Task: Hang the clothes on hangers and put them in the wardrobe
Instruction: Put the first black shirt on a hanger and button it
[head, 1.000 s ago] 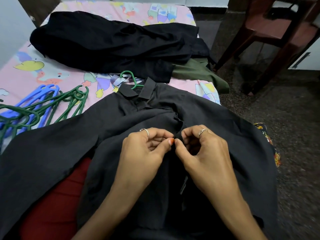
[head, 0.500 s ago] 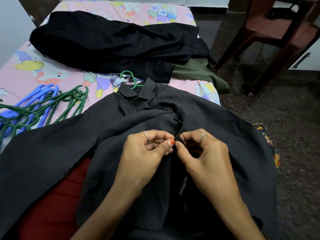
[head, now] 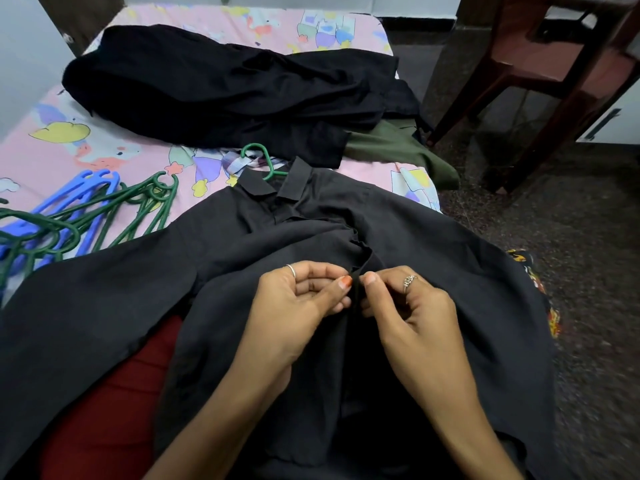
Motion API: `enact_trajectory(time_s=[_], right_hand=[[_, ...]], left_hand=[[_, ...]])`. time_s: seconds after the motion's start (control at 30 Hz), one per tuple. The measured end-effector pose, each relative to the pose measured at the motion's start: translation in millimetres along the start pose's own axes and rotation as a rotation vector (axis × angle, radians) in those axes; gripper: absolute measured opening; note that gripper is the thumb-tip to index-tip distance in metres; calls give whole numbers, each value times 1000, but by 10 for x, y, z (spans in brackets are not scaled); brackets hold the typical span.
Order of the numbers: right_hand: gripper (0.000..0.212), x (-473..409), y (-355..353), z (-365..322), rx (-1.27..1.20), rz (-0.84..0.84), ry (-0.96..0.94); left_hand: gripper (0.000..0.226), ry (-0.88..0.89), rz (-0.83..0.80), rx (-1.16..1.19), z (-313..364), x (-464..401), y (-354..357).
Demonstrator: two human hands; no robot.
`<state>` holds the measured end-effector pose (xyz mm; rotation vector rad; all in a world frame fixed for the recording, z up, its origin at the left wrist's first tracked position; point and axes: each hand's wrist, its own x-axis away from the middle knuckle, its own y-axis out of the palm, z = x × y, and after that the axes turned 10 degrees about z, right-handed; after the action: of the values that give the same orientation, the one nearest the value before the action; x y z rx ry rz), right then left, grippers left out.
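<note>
A dark grey collared shirt (head: 173,271) lies spread across my lap and the bed's near edge. A green hanger is inside it, with its hook (head: 261,157) sticking out past the collar. My left hand (head: 298,306) and my right hand (head: 408,306) meet at the shirt's front opening, and each pinches an edge of the placket between thumb and fingers. A pile of black clothes (head: 225,88) lies further back on the bed, with an olive green garment (head: 398,150) at its right end.
A heap of green and blue hangers (head: 79,209) lies on the pink patterned bedsheet (head: 52,150) at the left. A brown plastic chair (head: 554,64) stands on the speckled floor (head: 571,237) to the right. My red trousers (head: 104,410) show under the shirt.
Both hands have slid slightly down along the shirt's front opening, still pinching its edges. The shirt and hangers have stayed in place.
</note>
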<state>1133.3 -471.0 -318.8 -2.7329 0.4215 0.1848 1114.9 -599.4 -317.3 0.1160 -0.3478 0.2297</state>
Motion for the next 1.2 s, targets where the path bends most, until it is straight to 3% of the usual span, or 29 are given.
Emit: enact_trajectory(time_s=[0.17,0.57,0.7,0.9,1.2], right_hand=[[14,-31,9,15,-29,-29,105],[10,-93,26,12,62,-36,150],[9,-92,72,4,156,-8,67],[2,42,210,112,359,144,-234],[8,82,256,209,235,237,-341]], left_hand=[[9,-77,-15,31,-35,5,-22],[9,-31,43,-15,-83,12,21],[11,-19,72,-4,-101,18,53],[13,-51,3,50,-94,55,71],[6,-65,65,175,-125,34,116]])
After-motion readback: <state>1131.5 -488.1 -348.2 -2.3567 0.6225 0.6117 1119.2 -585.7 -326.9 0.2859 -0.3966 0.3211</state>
